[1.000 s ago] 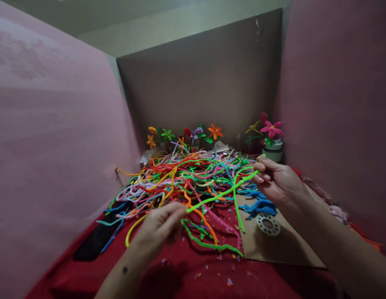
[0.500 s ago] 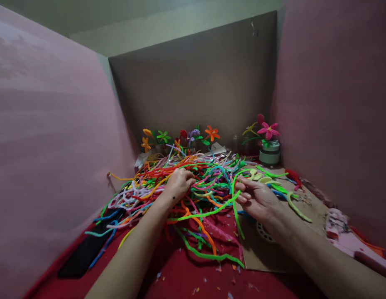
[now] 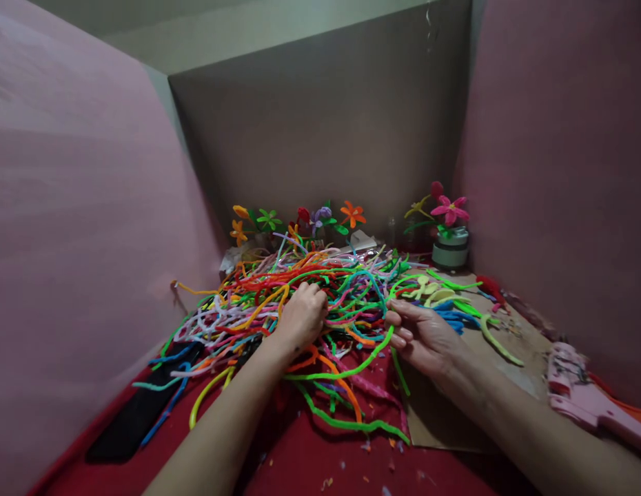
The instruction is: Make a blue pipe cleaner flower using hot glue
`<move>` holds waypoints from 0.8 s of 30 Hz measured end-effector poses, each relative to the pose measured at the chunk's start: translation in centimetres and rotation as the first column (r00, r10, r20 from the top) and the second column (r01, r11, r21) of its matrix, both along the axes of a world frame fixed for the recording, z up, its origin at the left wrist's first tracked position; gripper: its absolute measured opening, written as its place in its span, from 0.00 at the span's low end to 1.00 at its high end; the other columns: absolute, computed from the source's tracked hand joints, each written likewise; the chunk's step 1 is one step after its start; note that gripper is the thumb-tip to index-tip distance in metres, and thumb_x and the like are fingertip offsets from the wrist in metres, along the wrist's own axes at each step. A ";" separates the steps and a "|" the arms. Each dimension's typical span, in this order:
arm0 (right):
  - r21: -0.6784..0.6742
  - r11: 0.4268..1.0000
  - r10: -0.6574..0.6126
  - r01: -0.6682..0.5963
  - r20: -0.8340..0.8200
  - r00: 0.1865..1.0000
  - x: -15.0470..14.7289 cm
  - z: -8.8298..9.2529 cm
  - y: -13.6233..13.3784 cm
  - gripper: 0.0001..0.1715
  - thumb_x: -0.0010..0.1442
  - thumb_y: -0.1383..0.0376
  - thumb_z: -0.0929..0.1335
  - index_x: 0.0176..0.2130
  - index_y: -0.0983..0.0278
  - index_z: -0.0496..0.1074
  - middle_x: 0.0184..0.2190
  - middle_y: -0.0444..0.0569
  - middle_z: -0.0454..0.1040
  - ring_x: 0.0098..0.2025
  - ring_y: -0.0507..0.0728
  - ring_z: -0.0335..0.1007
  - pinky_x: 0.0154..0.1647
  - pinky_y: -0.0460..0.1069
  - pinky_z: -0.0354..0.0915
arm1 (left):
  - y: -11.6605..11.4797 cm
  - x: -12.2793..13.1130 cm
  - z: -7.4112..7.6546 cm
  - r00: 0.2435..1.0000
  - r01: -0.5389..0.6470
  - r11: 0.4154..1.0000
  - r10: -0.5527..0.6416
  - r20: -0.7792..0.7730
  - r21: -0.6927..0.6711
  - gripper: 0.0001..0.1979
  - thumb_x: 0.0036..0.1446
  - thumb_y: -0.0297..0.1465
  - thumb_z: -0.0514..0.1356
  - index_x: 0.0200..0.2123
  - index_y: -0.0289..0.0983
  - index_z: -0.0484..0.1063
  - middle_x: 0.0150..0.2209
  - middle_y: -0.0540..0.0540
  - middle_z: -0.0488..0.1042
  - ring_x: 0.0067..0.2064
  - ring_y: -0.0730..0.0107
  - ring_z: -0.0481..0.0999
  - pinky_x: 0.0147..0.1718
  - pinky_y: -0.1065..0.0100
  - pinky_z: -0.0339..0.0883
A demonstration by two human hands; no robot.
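A big tangled heap of fuzzy pipe cleaners (image 3: pixel 258 279) in many colours spreads over the red cloth. Into its middle reaches my left hand (image 3: pixel 304 313), back up and fingers curled down; the fingertips are hidden, so what they grip cannot be made out. On the right, my right hand (image 3: pixel 424 337) pinches a bright green pipe cleaner (image 3: pixel 369 359) between thumb and fingers, palm turned partly up. The green strand trails left from the pinch toward my left wrist. Another green pipe cleaner (image 3: pixel 354 424) lies curved on the cloth in front.
A black phone (image 3: pixel 129 430) lies at the left under some strands. Cardboard (image 3: pixel 444 427) sits beneath my right hand, with blue pipe cleaners (image 3: pixel 458 318) on it. A pink glue gun (image 3: pixel 584 399) rests at the far right. Pipe-cleaner flowers (image 3: pixel 352 213) and a green jar (image 3: pixel 449 249) stand behind.
My left hand has shifted slightly right and its fingers have curled further into the heap. My right hand keeps its pinch on the green pipe cleaner. The view has moved a little.
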State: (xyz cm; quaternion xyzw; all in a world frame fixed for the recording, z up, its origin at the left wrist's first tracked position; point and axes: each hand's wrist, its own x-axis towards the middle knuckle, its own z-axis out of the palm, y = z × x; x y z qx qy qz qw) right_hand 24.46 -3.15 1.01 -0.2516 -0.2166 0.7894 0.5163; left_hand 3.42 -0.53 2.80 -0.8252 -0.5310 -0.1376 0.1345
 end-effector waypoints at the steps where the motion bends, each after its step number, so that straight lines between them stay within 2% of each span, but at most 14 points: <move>1: 0.009 1.000 0.005 -0.005 -0.001 1.000 0.0 -0.1 0.0 0.08 0.53 0.72 0.65 0.24 0.67 0.64 0.14 0.41 0.64 0.11 0.43 0.49 0.10 0.39 0.50 | 0.0 0.1 -0.1 1.000 -0.013 1.000 0.013 -0.011 0.013 0.08 0.55 0.26 0.51 0.29 0.36 0.69 0.34 0.43 0.70 0.39 0.62 0.64 0.34 0.65 0.60; 5: 0.036 0.999 0.017 -0.016 -0.001 1.000 -0.2 -0.2 -0.2 0.07 0.53 0.73 0.65 0.24 0.66 0.65 0.14 0.41 0.65 0.11 0.44 0.50 0.11 0.40 0.52 | -0.1 0.3 -0.3 0.997 -0.051 0.997 0.054 -0.059 0.053 0.07 0.55 0.25 0.51 0.29 0.35 0.68 0.34 0.42 0.70 0.38 0.61 0.65 0.33 0.65 0.60; 10: -0.016 1.000 0.004 -0.003 0.028 1.000 -0.2 0.2 -0.6 0.06 0.52 0.72 0.65 0.24 0.67 0.66 0.15 0.44 0.68 0.11 0.44 0.50 0.11 0.41 0.52 | -0.2 0.3 -0.7 0.990 -0.075 0.992 0.086 -0.108 0.105 0.08 0.56 0.24 0.50 0.29 0.36 0.67 0.29 0.44 0.70 0.34 0.63 0.67 0.31 0.65 0.60; 14: -0.046 0.999 -0.003 0.005 0.058 0.998 -0.3 0.5 -0.9 0.04 0.51 0.73 0.66 0.25 0.67 0.68 0.15 0.44 0.68 0.11 0.44 0.51 0.11 0.41 0.53 | -0.2 0.2 -1.1 0.988 -0.083 0.982 0.104 -0.118 0.169 0.08 0.57 0.25 0.49 0.31 0.36 0.66 0.30 0.44 0.70 0.33 0.64 0.67 0.30 0.66 0.59; 20: -0.063 0.998 -0.002 0.006 0.057 0.998 -0.3 0.2 -0.7 0.05 0.51 0.73 0.66 0.24 0.67 0.68 0.14 0.44 0.68 0.12 0.44 0.51 0.11 0.40 0.52 | -0.7 0.7 -1.7 0.980 -0.015 0.975 0.058 -0.190 0.221 0.10 0.59 0.24 0.46 0.33 0.35 0.66 0.33 0.43 0.69 0.35 0.63 0.67 0.33 0.65 0.60; 24: -0.026 0.999 0.021 -0.020 0.055 0.998 -0.1 -0.1 -0.6 0.03 0.49 0.73 0.68 0.25 0.68 0.69 0.15 0.44 0.68 0.11 0.44 0.50 0.11 0.40 0.53 | -1.0 1.2 -2.0 0.967 0.054 0.979 -0.002 -0.256 0.199 0.10 0.61 0.27 0.47 0.39 0.36 0.66 0.37 0.44 0.68 0.38 0.63 0.67 0.35 0.65 0.61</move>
